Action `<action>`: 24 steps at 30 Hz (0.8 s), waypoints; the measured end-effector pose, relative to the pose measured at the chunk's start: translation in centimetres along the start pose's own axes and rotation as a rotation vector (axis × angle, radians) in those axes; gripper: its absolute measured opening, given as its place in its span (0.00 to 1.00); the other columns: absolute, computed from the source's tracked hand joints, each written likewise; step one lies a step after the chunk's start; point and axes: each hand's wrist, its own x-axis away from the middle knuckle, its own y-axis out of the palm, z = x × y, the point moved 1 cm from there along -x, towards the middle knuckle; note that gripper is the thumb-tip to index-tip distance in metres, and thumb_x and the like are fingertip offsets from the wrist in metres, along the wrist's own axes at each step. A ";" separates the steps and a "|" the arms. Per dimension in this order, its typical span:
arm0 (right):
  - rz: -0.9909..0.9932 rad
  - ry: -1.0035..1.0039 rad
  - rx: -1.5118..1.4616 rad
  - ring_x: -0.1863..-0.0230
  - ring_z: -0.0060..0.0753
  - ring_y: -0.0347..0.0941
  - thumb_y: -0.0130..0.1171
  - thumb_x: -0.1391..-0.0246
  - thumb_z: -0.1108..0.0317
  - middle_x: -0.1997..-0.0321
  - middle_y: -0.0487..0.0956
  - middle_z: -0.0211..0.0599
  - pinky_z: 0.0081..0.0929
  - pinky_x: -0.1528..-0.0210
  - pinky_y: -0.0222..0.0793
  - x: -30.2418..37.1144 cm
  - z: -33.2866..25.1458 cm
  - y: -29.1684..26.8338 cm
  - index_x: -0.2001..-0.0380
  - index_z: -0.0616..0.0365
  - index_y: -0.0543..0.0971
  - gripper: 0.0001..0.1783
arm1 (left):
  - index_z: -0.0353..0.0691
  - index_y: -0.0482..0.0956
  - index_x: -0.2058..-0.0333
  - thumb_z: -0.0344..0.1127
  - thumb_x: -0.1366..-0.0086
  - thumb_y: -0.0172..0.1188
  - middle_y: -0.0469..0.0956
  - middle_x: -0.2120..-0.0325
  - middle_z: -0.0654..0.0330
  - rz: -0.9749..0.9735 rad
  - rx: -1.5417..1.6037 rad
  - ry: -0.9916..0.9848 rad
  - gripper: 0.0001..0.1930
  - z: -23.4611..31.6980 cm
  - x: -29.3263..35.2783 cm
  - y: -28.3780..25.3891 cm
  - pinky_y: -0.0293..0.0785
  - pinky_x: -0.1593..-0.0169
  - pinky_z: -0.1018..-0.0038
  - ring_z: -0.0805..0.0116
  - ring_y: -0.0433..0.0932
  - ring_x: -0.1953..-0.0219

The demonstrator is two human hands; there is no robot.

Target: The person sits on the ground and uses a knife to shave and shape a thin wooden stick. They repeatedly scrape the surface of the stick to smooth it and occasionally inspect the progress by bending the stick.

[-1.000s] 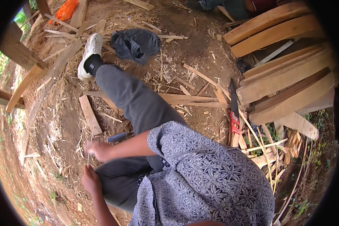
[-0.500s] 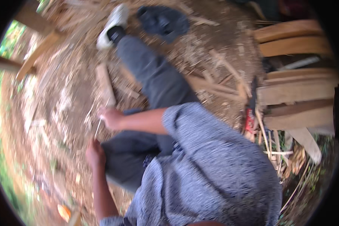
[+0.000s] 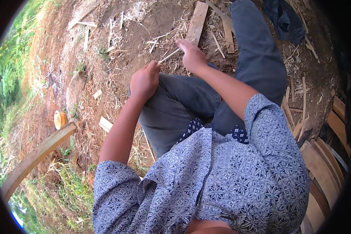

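A thin pale stick [image 3: 170, 56] slants between my two hands, just beyond my bent knee. My left hand [image 3: 145, 81] is closed around its nearer end and rests against the dark trouser leg. Farther out and to the right, my right hand [image 3: 194, 57] is closed at the other part of the stick, whose tip pokes out past the fingers. Whether the right hand also has a small tool in it is hidden. A flat wooden board [image 3: 197, 23] lies on the ground just beyond that hand.
Wood shavings and offcuts litter the dirt ground. Curved planks [image 3: 319, 163] are stacked at the lower right. A dark cloth-like item [image 3: 284, 21] lies at upper right. At left are a wooden beam [image 3: 39, 154], an orange and white container [image 3: 59, 119] and grass.
My view has swung, so the hands appear higher and farther right. Both hands stay on the stick. The grass and beam at left show more; the plank stack shows less.
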 end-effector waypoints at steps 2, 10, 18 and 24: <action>0.020 -0.196 -0.034 0.24 0.43 0.59 0.41 0.41 0.80 0.27 0.69 0.40 0.38 0.23 0.55 2.5 -1.7 1.6 0.33 0.55 0.72 0.32 | 0.43 0.78 0.60 0.43 0.25 0.48 0.83 0.65 0.47 0.018 -0.011 -0.010 0.13 -0.1 0.2 0.3 0.75 0.60 0.49 0.40 0.81 0.64; 0.113 -0.164 0.028 0.25 0.46 0.60 0.41 0.39 0.80 0.29 0.70 0.45 0.39 0.24 0.55 0.7 1.0 1.2 0.34 0.58 0.72 0.30 | 0.42 0.78 0.61 0.45 0.24 0.48 0.82 0.67 0.46 0.041 -0.004 0.025 0.15 0.0 -0.2 0.3 0.74 0.60 0.49 0.40 0.81 0.64; 0.121 -0.135 0.061 0.25 0.51 0.60 0.42 0.41 0.82 0.28 0.69 0.47 0.40 0.23 0.55 0.2 1.6 1.0 0.32 0.57 0.71 0.32 | 0.40 0.77 0.61 0.46 0.25 0.50 0.81 0.67 0.44 0.049 0.007 -0.017 0.16 0.0 -0.2 0.0 0.73 0.60 0.48 0.38 0.80 0.64; -0.015 -0.142 -0.253 0.24 0.53 0.57 0.42 0.42 0.83 0.27 0.67 0.49 0.42 0.23 0.54 0.6 0.6 1.0 0.32 0.59 0.70 0.33 | 0.41 0.74 0.66 0.46 0.25 0.50 0.82 0.70 0.47 0.132 -0.004 0.036 0.15 -0.7 0.0 0.6 0.74 0.64 0.47 0.40 0.81 0.68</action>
